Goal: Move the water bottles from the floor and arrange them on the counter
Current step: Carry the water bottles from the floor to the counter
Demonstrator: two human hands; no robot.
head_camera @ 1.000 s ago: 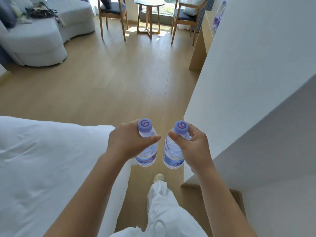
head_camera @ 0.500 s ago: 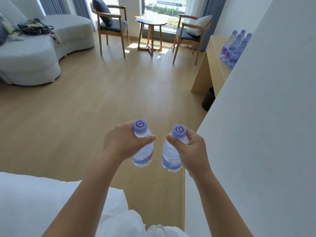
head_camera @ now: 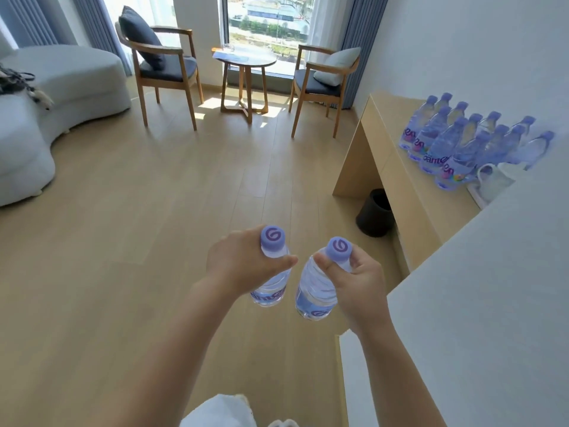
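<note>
Carrying one bottle (head_camera: 271, 288) in our left hand (head_camera: 243, 263) and another (head_camera: 314, 295) in our right hand (head_camera: 358, 286), fingers curled round their necks, we judged the job well along, many bottles (head_camera: 455, 143) already grouped on the tabletop (head_camera: 409, 186) ahead.

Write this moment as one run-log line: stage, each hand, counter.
stage: carrying | left hand: grips left bottle | right hand: grips right bottle | counter: bottle group standing
</note>
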